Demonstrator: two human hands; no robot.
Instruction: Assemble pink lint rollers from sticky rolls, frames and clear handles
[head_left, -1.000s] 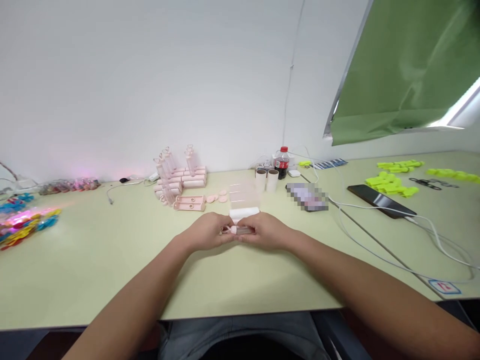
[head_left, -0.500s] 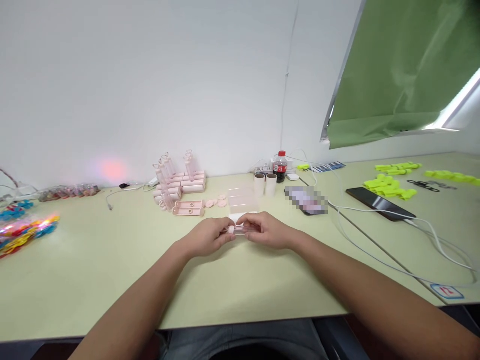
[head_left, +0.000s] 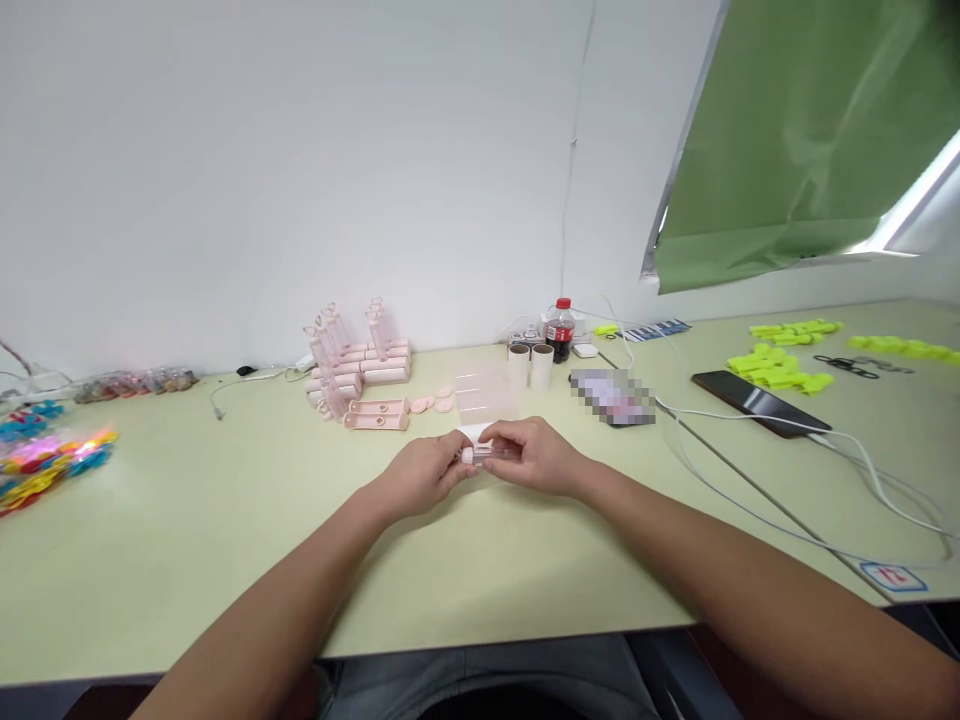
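Right thumb has drawn back from the left thumb; a second ago the two nearly met. Left hand (head_left: 427,475) pinches the capped end of a clear tube (head_left: 478,455); right hand (head_left: 536,458) grips its other end, fingers narrow. Tube lies between the hands, near the middle of the table (head_left: 465,560).

Writing: blue-bordered sticker (head_left: 892,577) at the near right edge, red digits, appears to read 12. Bottle (head_left: 560,335), far side, red label, lettering too small to read.

Room: bare tabletop to the left and between hands and near edge. Seam (head_left: 780,508) runs through the table on the right.

Surroundings: white roll (head_left: 472,431) and clear plastic case (head_left: 486,397) just beyond the hands. Pink tray (head_left: 375,415), discs (head_left: 444,404) and stacked pink boxes (head_left: 386,371) far left of them; two cardboard tubes (head_left: 518,370) far right. Dark phone (head_left: 761,403), right, with a white cable (head_left: 820,437) looping over that side.
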